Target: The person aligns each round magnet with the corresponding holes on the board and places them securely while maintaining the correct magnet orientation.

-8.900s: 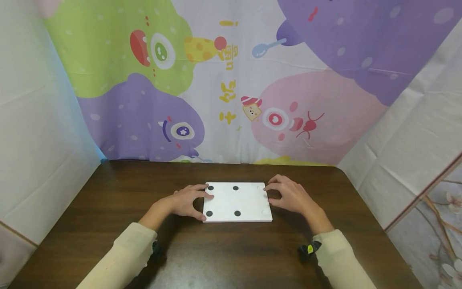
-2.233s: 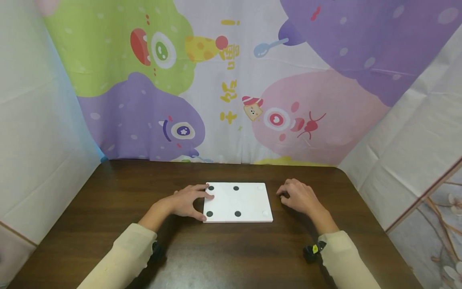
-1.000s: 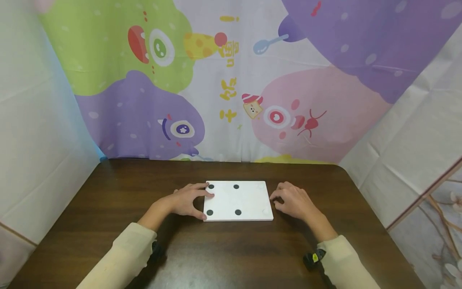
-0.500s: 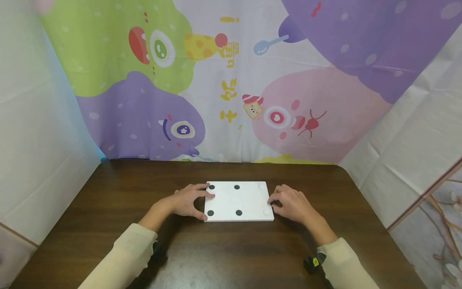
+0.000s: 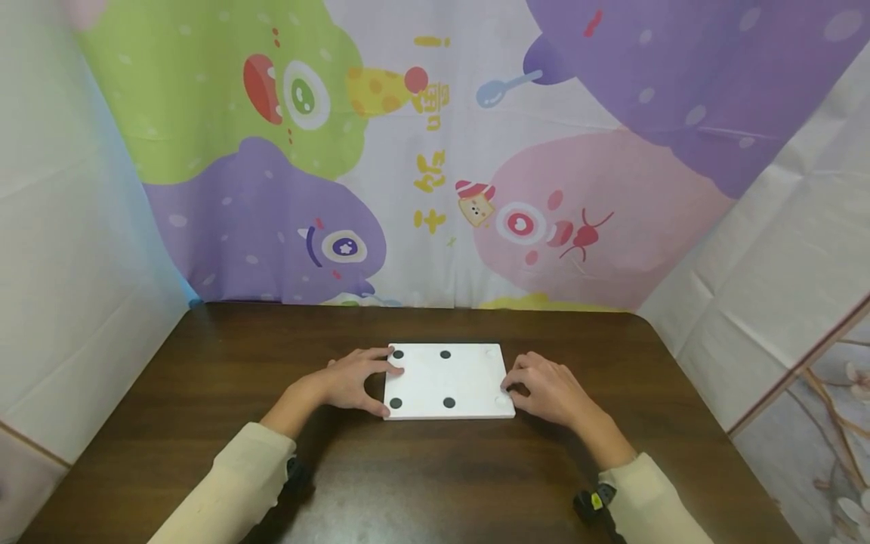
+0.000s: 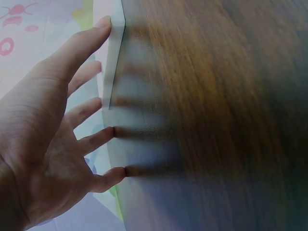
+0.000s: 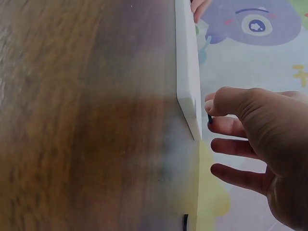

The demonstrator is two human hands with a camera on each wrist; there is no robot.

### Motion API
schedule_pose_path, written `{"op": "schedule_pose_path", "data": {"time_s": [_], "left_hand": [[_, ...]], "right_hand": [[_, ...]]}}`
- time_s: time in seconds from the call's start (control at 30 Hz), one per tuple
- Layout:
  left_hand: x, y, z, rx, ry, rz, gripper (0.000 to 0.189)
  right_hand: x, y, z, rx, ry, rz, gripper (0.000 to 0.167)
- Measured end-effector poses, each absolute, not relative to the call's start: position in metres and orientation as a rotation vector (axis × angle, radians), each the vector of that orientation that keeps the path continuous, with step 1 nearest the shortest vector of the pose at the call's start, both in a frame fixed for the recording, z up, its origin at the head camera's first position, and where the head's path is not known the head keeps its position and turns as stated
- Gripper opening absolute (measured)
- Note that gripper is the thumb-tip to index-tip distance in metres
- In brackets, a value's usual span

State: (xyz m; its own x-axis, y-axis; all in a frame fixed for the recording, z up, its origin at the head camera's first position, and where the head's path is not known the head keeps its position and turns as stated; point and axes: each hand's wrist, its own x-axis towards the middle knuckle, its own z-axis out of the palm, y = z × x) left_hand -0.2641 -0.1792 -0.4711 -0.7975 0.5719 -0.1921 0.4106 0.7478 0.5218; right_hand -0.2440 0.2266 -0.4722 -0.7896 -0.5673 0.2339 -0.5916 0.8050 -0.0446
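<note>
A white rectangular board (image 5: pixel 469 378) lies flat on the table, with several black discs (image 5: pixel 449 403) in its left and middle parts. Two pale round recesses, a far one (image 5: pixel 489 353) and a near one (image 5: pixel 500 401), show at its right end. My left hand (image 5: pixel 350 380) rests spread along the board's left edge, thumb at the near corner. Over the right edge, close to the near recess, my right hand (image 5: pixel 547 389) pinches a small black disc (image 7: pixel 210 119) between thumb and index finger. In the head view the fingers hide that disc.
A thin dark object (image 7: pixel 186 222) lies at the bottom of the right wrist view; its kind is unclear. The brown wooden table (image 5: pixel 421 476) extends around the board. Behind it hangs a printed cartoon curtain (image 5: pixel 435 279), with pale sheets (image 5: pixel 81 227) at the sides.
My right hand, off to the right of the board about two seconds ago, has come left to its edge, then slid nearer the front. The left hand and the board stay in place.
</note>
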Motion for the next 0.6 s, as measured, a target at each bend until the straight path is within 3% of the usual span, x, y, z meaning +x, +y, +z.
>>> {"op": "schedule_pose_path", "data": {"time_s": [0.6], "left_hand": [[-0.274,-0.187,-0.489,0.858,2.638,0.679,0.088]], "right_hand": [[-0.241,0.220,-0.465,1.036,-2.706,0.066,0.015]]}}
